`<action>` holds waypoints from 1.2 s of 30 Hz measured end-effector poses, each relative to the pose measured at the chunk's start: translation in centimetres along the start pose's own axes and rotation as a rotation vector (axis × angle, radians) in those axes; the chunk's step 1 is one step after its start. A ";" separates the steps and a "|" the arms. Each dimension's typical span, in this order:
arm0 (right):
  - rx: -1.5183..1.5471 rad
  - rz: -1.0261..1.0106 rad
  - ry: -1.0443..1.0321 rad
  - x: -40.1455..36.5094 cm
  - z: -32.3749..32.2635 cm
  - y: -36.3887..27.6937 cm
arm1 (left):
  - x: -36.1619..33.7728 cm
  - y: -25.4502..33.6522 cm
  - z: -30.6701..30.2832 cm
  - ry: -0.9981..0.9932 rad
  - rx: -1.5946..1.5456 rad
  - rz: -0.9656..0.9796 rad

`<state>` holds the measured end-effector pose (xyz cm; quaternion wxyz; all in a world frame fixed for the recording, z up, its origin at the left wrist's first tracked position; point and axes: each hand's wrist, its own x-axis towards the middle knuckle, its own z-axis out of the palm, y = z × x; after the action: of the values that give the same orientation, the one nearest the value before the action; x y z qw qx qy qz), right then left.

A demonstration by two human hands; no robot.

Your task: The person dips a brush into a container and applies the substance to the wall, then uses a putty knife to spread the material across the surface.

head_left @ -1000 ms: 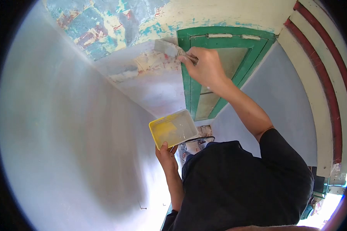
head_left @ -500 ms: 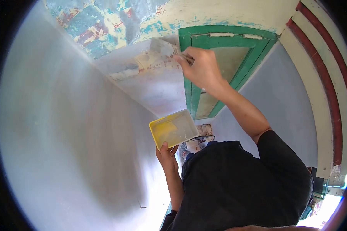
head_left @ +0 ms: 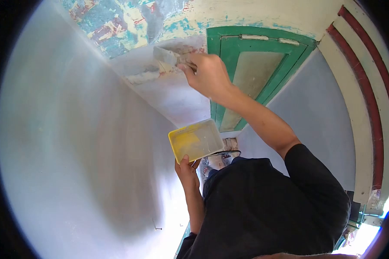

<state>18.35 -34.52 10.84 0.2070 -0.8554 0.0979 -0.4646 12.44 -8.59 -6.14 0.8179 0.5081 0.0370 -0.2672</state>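
Observation:
My right hand is closed around the handle of a putty knife, whose wide flat blade lies against the wall beside the green window frame. Around the blade the wall shows a rough band of cream and grey filler. Lower down, my left hand grips a shallow yellow plastic tray by its near edge, thumb over the rim. A greyish-white paste film coats much of the tray's inside, leaving a yellow patch at its left. The knife's handle is mostly hidden by my fingers.
A green-framed window or shutter is to the right of the knife. Peeling blue, red and cream paint covers the upper wall. A smooth pale wall rises at left, with a nail low on it. Cream and dark red bands run down the right.
My right hand and the putty knife have moved left along the wall, away from the green frame. The tray in my left hand has barely shifted.

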 end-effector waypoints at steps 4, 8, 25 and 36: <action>0.017 0.092 0.058 -0.8 -1.5 2.9 | -0.1 0.7 0.4 0.053 -0.045 0.006; 0.002 0.237 0.059 -3.0 -4.7 3.8 | -0.7 0.8 -0.3 0.080 -0.001 0.029; -0.056 0.178 0.044 -3.4 -3.6 4.5 | -0.5 0.6 -1.6 0.085 -0.051 0.050; -0.179 -0.246 -0.015 -3.8 0.0 0.4 | -0.5 0.8 -2.4 0.089 -0.051 0.050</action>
<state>16.30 -33.54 7.82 0.0722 -0.8794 0.0319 -0.4694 12.91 -6.10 -6.48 0.8347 0.4992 0.0677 -0.2226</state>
